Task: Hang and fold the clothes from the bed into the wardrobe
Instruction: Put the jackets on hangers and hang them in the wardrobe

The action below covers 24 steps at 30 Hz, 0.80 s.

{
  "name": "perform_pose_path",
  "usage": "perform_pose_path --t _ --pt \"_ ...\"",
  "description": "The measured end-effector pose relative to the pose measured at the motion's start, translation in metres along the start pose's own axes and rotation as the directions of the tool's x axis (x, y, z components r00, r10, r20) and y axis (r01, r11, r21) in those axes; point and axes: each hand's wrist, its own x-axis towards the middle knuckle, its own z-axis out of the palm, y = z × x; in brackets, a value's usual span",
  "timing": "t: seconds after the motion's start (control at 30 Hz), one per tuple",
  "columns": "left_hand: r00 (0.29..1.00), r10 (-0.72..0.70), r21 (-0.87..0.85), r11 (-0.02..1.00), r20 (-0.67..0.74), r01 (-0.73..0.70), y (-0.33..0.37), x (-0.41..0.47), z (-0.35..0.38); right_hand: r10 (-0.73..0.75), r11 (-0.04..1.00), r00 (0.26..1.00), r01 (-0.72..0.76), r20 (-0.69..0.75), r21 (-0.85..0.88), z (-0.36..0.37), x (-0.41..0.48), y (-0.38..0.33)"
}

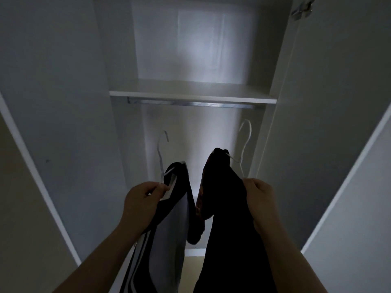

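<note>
One wardrobe stands open with two doors swung wide, the left door and the right door. A single metal hinge shows at the right door's top. Inside there is one white shelf, and one metal rail runs just beneath it.

Two hands are raised in front of the lower compartment, each with one white wire hanger and one garment.

The left hand has its fingers curled, pinching the neck of the left hanger where it meets the collar. From it hangs the striped garment, dark with a grey panel and white stripes down its left edge.

The right hand is clenched at the base of the right hanger, gripping it together with the fabric. The dim light makes it hard to tell exactly where the fingers meet the wire. The black garment drops from this hanger, and a fold with what looks like a reddish pattern shows on its left side.

Both hooks point upward and sit below the rail, well apart from it, so neither hanger is on the rail. The two garments hang side by side between the forearms, their inner edges nearly touching.
</note>
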Motion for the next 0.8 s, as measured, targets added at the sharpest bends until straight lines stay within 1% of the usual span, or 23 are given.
perform_pose_path --t 0.07,0.17,0.27,0.37,0.57,0.7,0.8 --pt "1.0 -0.022 -0.011 1.0 -0.009 0.022 -0.006 0.02 0.005 0.015 1.0 1.0 -0.015 0.007 -0.008 0.015 0.025 0.002" --pt "0.999 -0.04 -0.022 0.999 -0.026 0.039 -0.018 0.057 0.01 -0.019 0.999 0.999 0.021 0.042 -0.049 0.043 0.062 0.002" --pt "0.998 -0.05 -0.019 0.999 -0.031 0.05 -0.036 0.095 0.013 -0.043 0.993 0.999 0.046 0.031 -0.112 0.071 0.093 0.008" --pt "0.998 -0.053 0.011 0.998 -0.035 0.054 -0.059 0.135 0.015 -0.021 0.988 1.0 0.023 0.014 -0.151 0.099 0.123 0.017" --pt "0.997 -0.079 -0.012 0.997 -0.005 0.079 -0.088 0.21 0.017 -0.016 0.983 1.0 0.017 0.009 -0.182 0.149 0.177 0.019" --pt "0.994 -0.108 0.015 0.994 0.036 0.107 -0.109 0.242 0.021 0.006 0.986 0.999 0.002 0.05 -0.169 0.174 0.203 0.029" --pt "0.996 -0.089 0.047 0.995 0.031 0.088 -0.119 0.268 0.024 0.009 0.986 0.995 0.007 0.097 -0.164 0.195 0.228 0.029"
